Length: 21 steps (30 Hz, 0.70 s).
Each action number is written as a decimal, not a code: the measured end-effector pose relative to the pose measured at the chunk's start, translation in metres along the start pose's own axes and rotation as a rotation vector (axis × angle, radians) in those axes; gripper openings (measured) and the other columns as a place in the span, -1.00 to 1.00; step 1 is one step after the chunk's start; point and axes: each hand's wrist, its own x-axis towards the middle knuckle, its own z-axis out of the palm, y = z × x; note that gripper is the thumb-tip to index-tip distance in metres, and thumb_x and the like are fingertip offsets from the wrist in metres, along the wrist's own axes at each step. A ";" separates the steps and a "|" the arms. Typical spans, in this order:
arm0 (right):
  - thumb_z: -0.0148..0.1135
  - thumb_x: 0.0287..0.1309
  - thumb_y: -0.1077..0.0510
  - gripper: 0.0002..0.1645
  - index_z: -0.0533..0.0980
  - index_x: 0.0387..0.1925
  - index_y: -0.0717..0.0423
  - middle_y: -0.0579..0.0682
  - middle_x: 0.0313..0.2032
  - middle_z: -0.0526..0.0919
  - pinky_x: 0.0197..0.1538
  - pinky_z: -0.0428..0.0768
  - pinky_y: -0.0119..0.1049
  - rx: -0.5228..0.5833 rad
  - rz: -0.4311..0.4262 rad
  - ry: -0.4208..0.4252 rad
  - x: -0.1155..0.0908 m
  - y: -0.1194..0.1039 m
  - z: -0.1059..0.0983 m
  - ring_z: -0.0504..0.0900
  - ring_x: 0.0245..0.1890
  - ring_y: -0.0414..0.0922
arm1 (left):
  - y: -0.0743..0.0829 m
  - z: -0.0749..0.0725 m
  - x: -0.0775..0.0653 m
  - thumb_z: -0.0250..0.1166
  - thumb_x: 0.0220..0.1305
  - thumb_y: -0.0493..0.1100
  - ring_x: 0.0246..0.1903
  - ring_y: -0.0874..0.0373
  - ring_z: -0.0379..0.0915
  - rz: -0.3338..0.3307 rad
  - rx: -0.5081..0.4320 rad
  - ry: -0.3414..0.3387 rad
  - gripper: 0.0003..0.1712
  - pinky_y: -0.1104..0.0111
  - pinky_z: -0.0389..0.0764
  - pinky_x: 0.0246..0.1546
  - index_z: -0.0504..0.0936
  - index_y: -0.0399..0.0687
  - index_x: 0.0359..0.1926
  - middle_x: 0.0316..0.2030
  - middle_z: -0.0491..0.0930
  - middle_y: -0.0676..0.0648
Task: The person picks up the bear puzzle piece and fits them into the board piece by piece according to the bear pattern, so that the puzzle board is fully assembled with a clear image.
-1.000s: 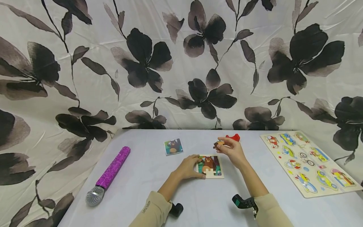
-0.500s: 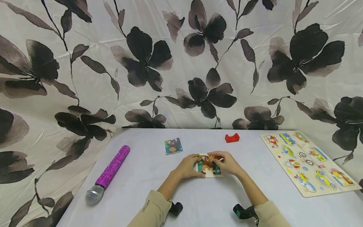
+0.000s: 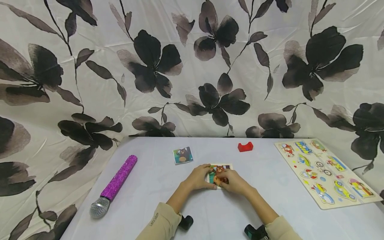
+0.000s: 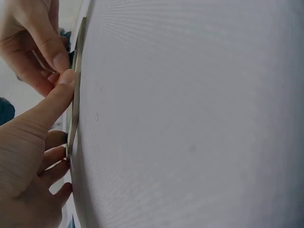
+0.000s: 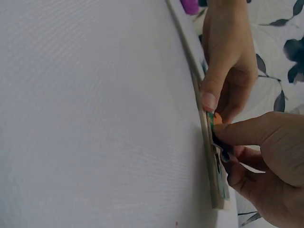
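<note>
A small square bear jigsaw puzzle (image 3: 220, 169) lies in a pale tray (image 5: 207, 156) on the white table. My left hand (image 3: 198, 177) grips the tray's left side, thumb at the near edge and fingers round the far side. Over the puzzle's lower right, my right hand (image 3: 237, 181) pinches a brown puzzle piece (image 5: 225, 154) between thumb and fingers. In the right wrist view the piece is held at the tray's near part, and its fit is hard to make out. My right hand hides the right part of the picture.
A bear picture card (image 3: 183, 155) lies behind on the left, and a red notched block (image 3: 245, 146) behind on the right. A glittery purple microphone (image 3: 115, 185) lies at the left. A large vehicle puzzle board (image 3: 327, 173) covers the table's right side.
My right hand has brought the piece from near the red block down and left onto the puzzle, then nearer its lower edge. The left hand has stayed on the tray.
</note>
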 end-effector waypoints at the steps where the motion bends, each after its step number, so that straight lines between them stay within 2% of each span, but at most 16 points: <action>1: 0.28 0.04 0.35 -0.73 0.61 -0.16 0.35 0.16 -0.20 0.65 -0.18 0.60 -0.17 -0.007 -0.007 0.001 -0.001 0.000 0.000 0.58 -0.21 -0.01 | 0.000 0.000 0.000 0.45 -0.09 0.24 0.29 -0.07 0.21 0.000 0.003 0.000 -0.16 0.09 0.26 0.29 0.52 -0.20 0.13 0.28 0.33 -0.18; 4: 0.29 0.07 0.33 -0.73 0.62 -0.15 0.34 0.14 -0.21 0.66 -0.26 0.57 -0.30 0.058 0.024 0.030 -0.002 0.001 -0.001 0.54 -0.29 -0.11 | 0.000 0.001 -0.001 0.45 -0.09 0.24 0.29 -0.07 0.21 -0.006 0.002 0.000 -0.16 0.09 0.26 0.29 0.52 -0.20 0.13 0.28 0.33 -0.18; 6: 0.27 0.09 0.33 -0.74 0.61 -0.14 0.36 0.16 -0.22 0.67 -0.32 0.54 -0.41 0.171 0.062 0.081 -0.001 0.004 -0.004 0.51 -0.35 -0.21 | 0.000 0.001 0.000 0.45 -0.09 0.24 0.29 -0.08 0.20 -0.008 -0.005 -0.003 -0.16 0.09 0.25 0.29 0.52 -0.20 0.13 0.28 0.33 -0.18; 10: 0.22 0.15 0.32 -0.72 0.56 -0.11 0.43 0.20 -0.21 0.66 -0.27 0.58 -0.46 0.475 0.152 0.258 0.002 0.007 -0.020 0.55 -0.35 -0.28 | 0.000 0.001 0.000 0.44 -0.09 0.24 0.29 -0.08 0.20 -0.006 -0.014 -0.005 -0.15 0.10 0.24 0.30 0.52 -0.20 0.13 0.28 0.32 -0.18; 14: 0.16 0.22 0.30 -0.60 0.43 0.01 0.53 0.03 -0.20 0.64 -0.22 0.62 -0.45 0.831 0.260 0.431 0.009 0.006 -0.043 0.59 -0.32 -0.27 | 0.000 0.001 0.000 0.45 -0.09 0.22 0.29 -0.08 0.20 -0.002 -0.008 0.000 -0.15 0.09 0.24 0.30 0.52 -0.21 0.13 0.28 0.33 -0.19; 16: 0.12 0.26 0.30 -0.54 0.35 0.08 0.59 -0.07 -0.21 0.61 -0.22 0.63 -0.45 0.978 0.292 0.490 0.012 0.006 -0.054 0.59 -0.31 -0.26 | 0.000 0.001 0.000 0.46 -0.10 0.22 0.29 -0.09 0.20 -0.001 -0.008 0.000 -0.15 0.08 0.23 0.30 0.52 -0.21 0.13 0.28 0.33 -0.19; 19: 0.06 0.29 0.32 -0.48 0.25 0.15 0.64 -0.12 -0.20 0.58 -0.21 0.63 -0.47 1.099 0.304 0.519 0.015 0.005 -0.066 0.59 -0.31 -0.25 | 0.000 0.001 0.000 0.46 -0.09 0.22 0.29 -0.09 0.20 0.002 -0.009 0.000 -0.15 0.07 0.23 0.30 0.51 -0.22 0.13 0.28 0.32 -0.19; 21: 0.04 0.30 0.33 -0.47 0.22 0.17 0.65 -0.12 -0.21 0.58 -0.20 0.63 -0.47 1.103 0.286 0.508 0.015 0.005 -0.072 0.60 -0.30 -0.25 | 0.000 0.001 0.000 0.45 -0.09 0.22 0.29 -0.09 0.19 0.002 -0.007 -0.002 -0.15 0.08 0.23 0.30 0.51 -0.22 0.14 0.28 0.32 -0.19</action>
